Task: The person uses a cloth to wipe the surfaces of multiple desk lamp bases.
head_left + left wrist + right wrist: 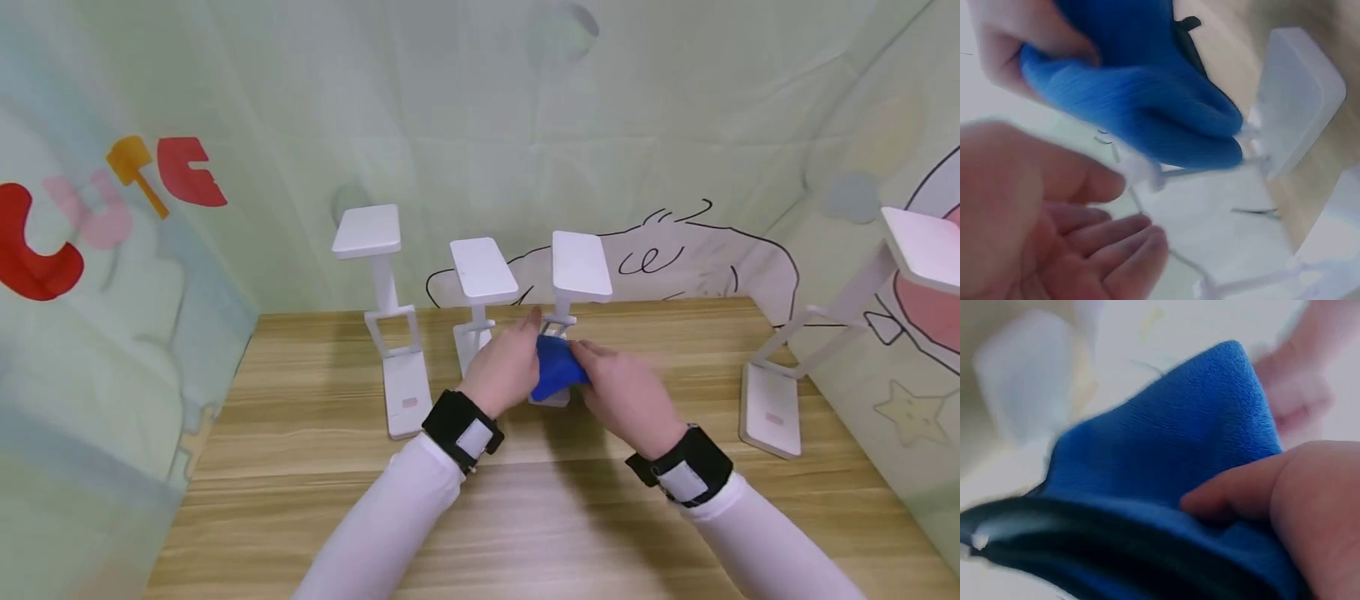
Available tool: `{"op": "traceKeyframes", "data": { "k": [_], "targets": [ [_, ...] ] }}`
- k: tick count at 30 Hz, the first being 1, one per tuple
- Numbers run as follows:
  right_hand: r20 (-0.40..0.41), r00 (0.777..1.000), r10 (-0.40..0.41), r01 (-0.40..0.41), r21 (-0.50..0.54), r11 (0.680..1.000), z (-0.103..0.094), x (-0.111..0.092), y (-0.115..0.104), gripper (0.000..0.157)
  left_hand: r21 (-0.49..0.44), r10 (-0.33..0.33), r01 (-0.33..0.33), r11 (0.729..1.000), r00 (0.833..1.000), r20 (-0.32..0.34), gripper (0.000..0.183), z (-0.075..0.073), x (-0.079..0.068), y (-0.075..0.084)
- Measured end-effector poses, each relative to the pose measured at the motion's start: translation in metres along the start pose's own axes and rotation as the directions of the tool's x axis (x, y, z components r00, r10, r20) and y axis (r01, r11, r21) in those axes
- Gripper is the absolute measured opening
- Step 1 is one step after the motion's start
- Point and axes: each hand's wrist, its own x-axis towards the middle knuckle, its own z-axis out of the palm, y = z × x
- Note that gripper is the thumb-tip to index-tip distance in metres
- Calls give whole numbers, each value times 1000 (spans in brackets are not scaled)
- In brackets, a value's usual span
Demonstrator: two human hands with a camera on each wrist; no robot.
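wht stands [407, 392] x4 | blu cloth [557, 367] x1 | hands [506, 367] x2 | wriststraps [450, 418] x2

the cloth [1166, 437] looks matt, the tabletop [322, 475] wood-grained.

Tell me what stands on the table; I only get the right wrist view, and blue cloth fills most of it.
Observer: Four white folding stands, seen in the head view.
Visitor: Which one is the blue cloth at?
Observer: In front of the third from the left.
Visitor: Does the left hand hold it too?
Observer: No, the left wrist view shows that hand holding nothing.
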Motion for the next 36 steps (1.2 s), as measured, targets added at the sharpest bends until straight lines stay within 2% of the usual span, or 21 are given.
{"op": "traceKeyframes", "data": {
  "k": [3,6,9,13,18,22,25,29,33,36],
  "targets": [
    [60,996,-65,66,-22,998,27,-11,-4,52,-118,-62,59,991,998,-27,60,8,12,-2],
    [159,981,-111,115,-19,993,43,-21,-7,52,-189,-108,101,977,994,-26,61,15,23,-5],
    [218,960,-176,178,8,984,52,-26,-5,51,-187,-85,76,979,996,-40,56,23,33,-8],
    [274,937,-218,211,55,976,57,-23,2,51,-174,-39,30,984,998,-49,41,28,45,-12],
    [282,930,-236,231,54,972,63,-12,11,53,-203,-44,35,979,998,-36,27,32,56,-17],
    [218,941,-261,265,10,964,69,-5,16,56,-210,-80,77,975,997,-9,21,32,61,-18],
    [178,956,-235,244,-28,969,73,-2,18,57,-177,-98,96,980,995,-6,20,32,64,-18],
    [218,970,-105,128,-93,987,70,-3,12,53,-140,-99,95,986,995,-16,18,31,67,-19],
    [316,949,-6,59,-159,986,58,-8,-4,49,-122,-91,87,989,995,-28,17,33,68,-20],
    [366,930,-26,81,-136,987,52,-9,-13,48,-111,-82,78,991,996,-36,18,34,68,-21]
  ]
}}
